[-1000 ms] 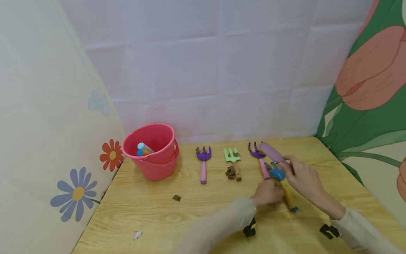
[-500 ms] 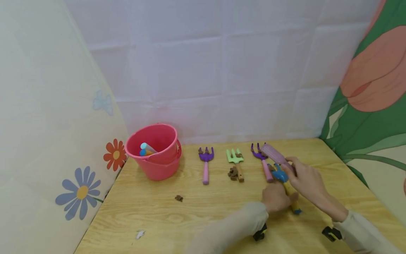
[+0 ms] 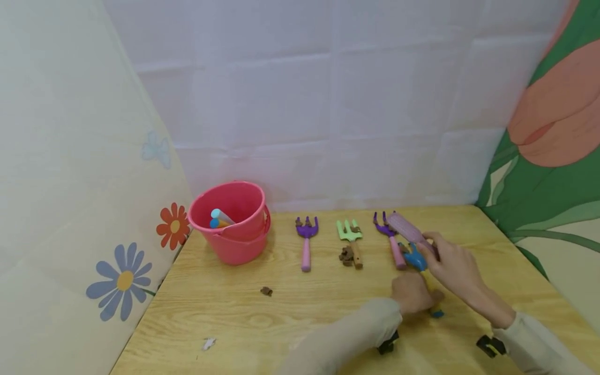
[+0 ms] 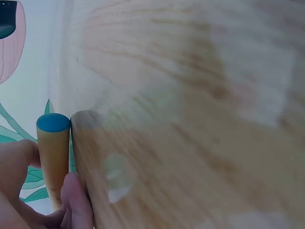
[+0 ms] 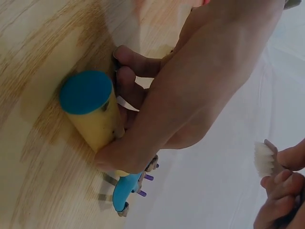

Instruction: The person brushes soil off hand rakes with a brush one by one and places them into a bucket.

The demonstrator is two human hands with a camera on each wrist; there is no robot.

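In the head view my left hand (image 3: 413,294) grips the yellow handle of a small garden fork with a blue head (image 3: 415,259). The handle's blue end cap (image 4: 53,122) sticks out past the fingers in the left wrist view. Brown clumps cling to the blue tines (image 5: 123,193). My right hand (image 3: 453,266) holds a purple brush (image 3: 404,227) above the fork. White bristles (image 5: 263,160) show in the right wrist view, apart from the fork. Just left of the blue head lies a purple fork with a pink handle (image 3: 396,252).
A pink bucket (image 3: 234,245) holding blue-ended handles stands at the back left. Another purple fork (image 3: 307,242) and a green fork (image 3: 350,234) lie in the row. Brown clumps (image 3: 347,256), a brown bit (image 3: 266,291) and a white scrap (image 3: 209,344) lie on the wooden table (image 3: 253,325).
My left hand has moved right and slightly down onto the yellow handle and now grips it. The right hand keeps the brush at nearly the same place. The head view has shifted slightly.
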